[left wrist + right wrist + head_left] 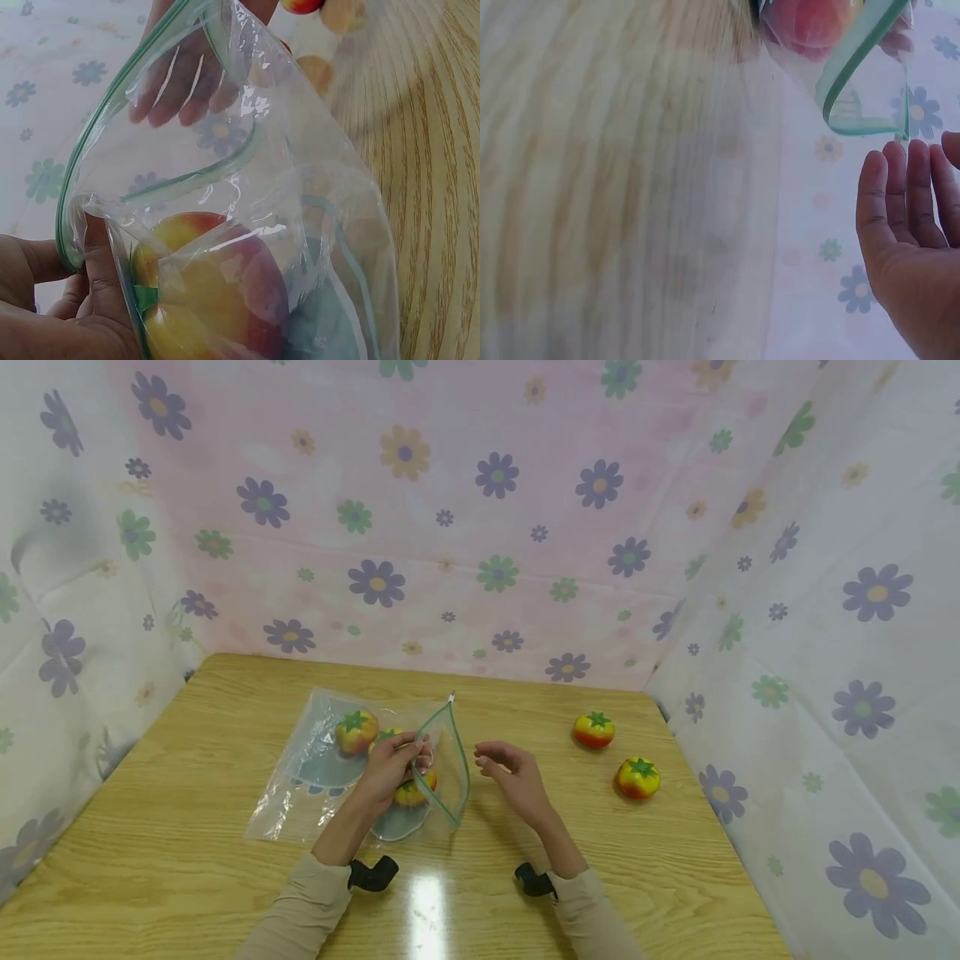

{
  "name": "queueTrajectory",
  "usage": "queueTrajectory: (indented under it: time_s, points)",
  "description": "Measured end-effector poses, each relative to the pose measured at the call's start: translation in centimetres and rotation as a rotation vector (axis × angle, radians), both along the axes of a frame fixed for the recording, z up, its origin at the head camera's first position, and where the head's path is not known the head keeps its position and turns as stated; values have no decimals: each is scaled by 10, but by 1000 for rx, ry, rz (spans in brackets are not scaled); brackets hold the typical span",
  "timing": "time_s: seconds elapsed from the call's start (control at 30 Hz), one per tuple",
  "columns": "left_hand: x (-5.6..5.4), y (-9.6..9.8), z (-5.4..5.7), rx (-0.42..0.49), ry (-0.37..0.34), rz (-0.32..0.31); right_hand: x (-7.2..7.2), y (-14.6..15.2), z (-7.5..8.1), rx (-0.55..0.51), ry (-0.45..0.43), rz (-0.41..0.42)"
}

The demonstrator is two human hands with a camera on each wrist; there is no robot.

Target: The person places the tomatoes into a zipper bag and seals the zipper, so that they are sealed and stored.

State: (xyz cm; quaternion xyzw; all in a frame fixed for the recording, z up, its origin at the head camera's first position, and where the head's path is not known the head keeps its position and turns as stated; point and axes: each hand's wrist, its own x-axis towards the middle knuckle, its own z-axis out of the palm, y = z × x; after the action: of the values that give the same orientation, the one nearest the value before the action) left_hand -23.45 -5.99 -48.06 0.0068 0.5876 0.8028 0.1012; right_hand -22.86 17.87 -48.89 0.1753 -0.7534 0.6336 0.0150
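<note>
A clear zip bag (pixel 281 806) with a green-edged mouth lies on its side, its mouth raised and spread toward the right. Inside it are several red-and-yellow model fruits (pixel 356 732) with green leafy tops; one of these fruits (pixel 214 289) shows large in the left wrist view. My left hand (pixel 392 768) pinches the bag's green rim between thumb and fingers. Just right of the mouth is my right hand (pixel 517 777), holding nothing, its fingers loosely bent; in the right wrist view this right hand (pixel 911 232) has its fingers extended close by the rim.
Two similar fruits, a rear one (pixel 594 730) and a nearer one (pixel 638 777), sit toward the right edge of the wooden table (pixel 480 893). Flower-printed cloth (pixel 450 527) encloses the table at the back and sides.
</note>
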Motion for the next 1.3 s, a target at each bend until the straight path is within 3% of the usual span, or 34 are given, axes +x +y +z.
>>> queueTrajectory:
  time_s: [0.27, 0.43, 0.7, 0.97, 1.17, 1.3]
  points:
    - [0, 1, 0, -14, -1, 14, 0, 23, -9, -99, -75, -122]
    - [0, 1, 0, -18, -3, 17, 0, 42, -7, -118, -98, -228]
    - [0, 2, -2, -16, -2, 25, 1, 74, -7, -128, -105, -326]
    - [1, 4, -4, -8, -4, 48, 1, 104, -7, -124, -10, -434]
    - [1, 3, -3, -12, -4, 49, 3, 123, 9, -226, 98, -568]
    - [2, 2, -2, -20, -6, 51, 4, 138, 19, -223, 141, -609]
